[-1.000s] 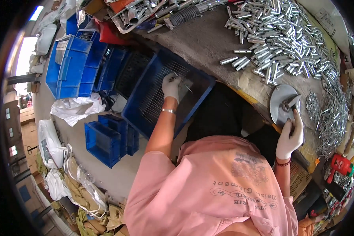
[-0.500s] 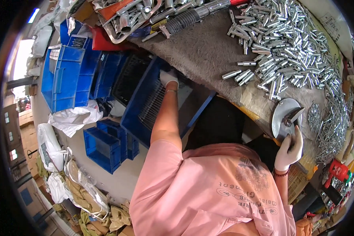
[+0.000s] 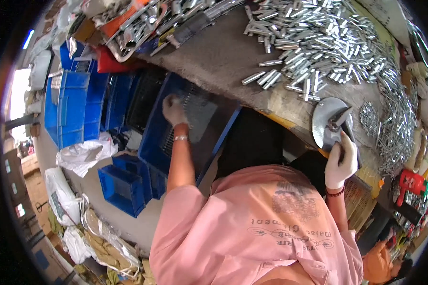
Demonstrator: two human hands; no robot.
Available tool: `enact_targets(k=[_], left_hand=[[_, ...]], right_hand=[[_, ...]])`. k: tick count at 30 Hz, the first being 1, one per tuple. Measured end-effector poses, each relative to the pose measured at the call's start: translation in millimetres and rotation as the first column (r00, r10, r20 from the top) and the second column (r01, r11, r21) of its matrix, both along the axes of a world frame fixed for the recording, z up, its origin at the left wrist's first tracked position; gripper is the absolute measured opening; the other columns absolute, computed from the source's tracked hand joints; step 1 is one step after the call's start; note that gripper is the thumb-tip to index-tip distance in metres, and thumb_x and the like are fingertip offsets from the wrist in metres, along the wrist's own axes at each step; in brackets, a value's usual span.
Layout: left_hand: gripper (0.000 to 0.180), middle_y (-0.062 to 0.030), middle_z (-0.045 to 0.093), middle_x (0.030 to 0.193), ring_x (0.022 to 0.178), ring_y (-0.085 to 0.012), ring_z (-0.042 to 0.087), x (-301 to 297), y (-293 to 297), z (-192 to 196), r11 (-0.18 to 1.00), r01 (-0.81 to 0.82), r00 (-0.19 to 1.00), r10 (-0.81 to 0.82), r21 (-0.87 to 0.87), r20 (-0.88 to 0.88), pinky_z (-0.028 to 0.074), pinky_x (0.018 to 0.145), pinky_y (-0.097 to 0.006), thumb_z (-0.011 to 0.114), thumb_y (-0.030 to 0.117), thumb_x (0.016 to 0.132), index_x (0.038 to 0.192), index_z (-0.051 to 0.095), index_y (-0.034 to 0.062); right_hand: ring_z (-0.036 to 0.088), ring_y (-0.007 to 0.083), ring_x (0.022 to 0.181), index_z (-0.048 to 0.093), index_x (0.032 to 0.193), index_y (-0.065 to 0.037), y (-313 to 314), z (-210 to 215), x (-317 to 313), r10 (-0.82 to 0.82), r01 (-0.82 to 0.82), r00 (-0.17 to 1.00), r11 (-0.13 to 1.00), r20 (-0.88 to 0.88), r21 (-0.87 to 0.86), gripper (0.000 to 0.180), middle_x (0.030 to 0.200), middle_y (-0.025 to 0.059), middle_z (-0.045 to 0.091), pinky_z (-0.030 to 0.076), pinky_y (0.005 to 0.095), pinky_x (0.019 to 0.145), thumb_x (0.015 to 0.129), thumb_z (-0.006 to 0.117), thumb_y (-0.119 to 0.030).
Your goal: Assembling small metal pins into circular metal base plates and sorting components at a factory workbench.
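Note:
My left hand (image 3: 175,112), in a white glove, is inside a large blue plastic bin (image 3: 229,133), beside a row of thin metal rods (image 3: 168,141) lined up along its left part. Motion blur and the angle hide its fingertips. At the table's right edge my right hand (image 3: 341,161), also gloved, has its thumb and fingers drawn together at the middle of a round grey metal dish (image 3: 321,122). An upright curved metal blade (image 3: 343,117) stands in that dish. What the right fingertips pinch, if anything, is too small to tell.
Short metal tubes (image 3: 314,52) are heaped on the worktable (image 3: 199,64). Thin metal pins (image 3: 392,133) pile up at the right, near a red tool (image 3: 410,183). Blue bins (image 3: 73,109) stack at left, with smaller blue boxes (image 3: 121,190) below.
My left hand has drawn back from the bin's far end and shifted left over the rods. My right fingers have moved to the dish's middle. The whole view has shifted slightly.

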State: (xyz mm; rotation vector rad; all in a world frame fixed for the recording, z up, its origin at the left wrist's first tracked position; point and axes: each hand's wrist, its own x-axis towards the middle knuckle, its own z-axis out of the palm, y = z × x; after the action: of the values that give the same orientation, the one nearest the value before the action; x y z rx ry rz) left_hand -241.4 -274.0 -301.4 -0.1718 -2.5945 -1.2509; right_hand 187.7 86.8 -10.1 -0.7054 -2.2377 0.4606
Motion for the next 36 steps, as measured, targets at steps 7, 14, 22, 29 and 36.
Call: enact_targets(k=[7,14,22,29,36], left_hand=[[0.018,-0.0089,0.076,0.109,0.089,-0.0196,0.07,123,163,308,0.868,0.49,0.83,-0.437,0.077,-0.347,0.057,0.083,-0.035,0.079,0.012,0.097,0.113,0.076,0.0034],[0.039,-0.014,0.075,0.107,0.096,-0.0328,0.073,114,226,323,0.535,0.732,0.577,-0.816,-0.422,-0.034,0.058,0.088,-0.044,0.073,0.005,0.089,0.128,0.074,0.0088],[0.049,0.0028,0.062,0.101,0.077,-0.0054,0.058,124,234,326,0.59,0.727,0.566,-0.804,0.35,0.181,0.049,0.069,-0.019,0.071,0.006,0.102,0.149,0.056,0.003],[0.025,-0.0051,0.071,0.114,0.095,-0.0119,0.07,214,260,335,0.311,0.715,0.178,-0.947,0.626,0.266,0.059,0.082,-0.026,0.066,0.001,0.104,0.13,0.066,0.0005],[0.017,-0.0074,0.073,0.101,0.094,-0.0161,0.071,238,278,323,0.216,0.947,0.196,-0.975,0.237,0.105,0.056,0.082,-0.03,0.075,-0.004,0.093,0.109,0.075,0.0008]], right_hand=[[0.071,0.0295,0.077,0.077,0.116,-0.001,-1,16,8,-0.04,0.041,0.999,0.998,0.012,-0.042,0.028,0.094,0.0162,0.074,0.056,0.0365,0.071,0.09,0.071,0.005],[0.072,0.0321,0.082,0.077,0.108,-0.005,-2,36,22,0.007,-0.022,0.997,0.977,-0.071,-0.211,0.02,0.092,0.0142,0.073,0.057,0.0383,0.074,0.09,0.074,0.001],[0.073,0.0315,0.084,0.078,0.103,-0.009,67,43,94,-0.473,0.469,0.879,0.881,0.068,0.068,0.014,0.098,0.0095,0.072,0.059,0.0375,0.074,0.089,0.079,-0.007],[0.074,0.0331,0.087,0.077,0.09,-0.013,136,31,83,-0.554,0.555,0.613,0.809,0.564,0.192,0.01,0.102,0.0085,0.07,0.061,0.0443,0.075,0.093,0.072,-0.022],[0.075,0.0315,0.092,0.075,0.098,-0.008,130,26,87,-0.481,0.492,0.837,0.87,0.26,0.025,0.011,0.099,0.0112,0.075,0.06,0.0392,0.082,0.09,0.076,-0.015]])
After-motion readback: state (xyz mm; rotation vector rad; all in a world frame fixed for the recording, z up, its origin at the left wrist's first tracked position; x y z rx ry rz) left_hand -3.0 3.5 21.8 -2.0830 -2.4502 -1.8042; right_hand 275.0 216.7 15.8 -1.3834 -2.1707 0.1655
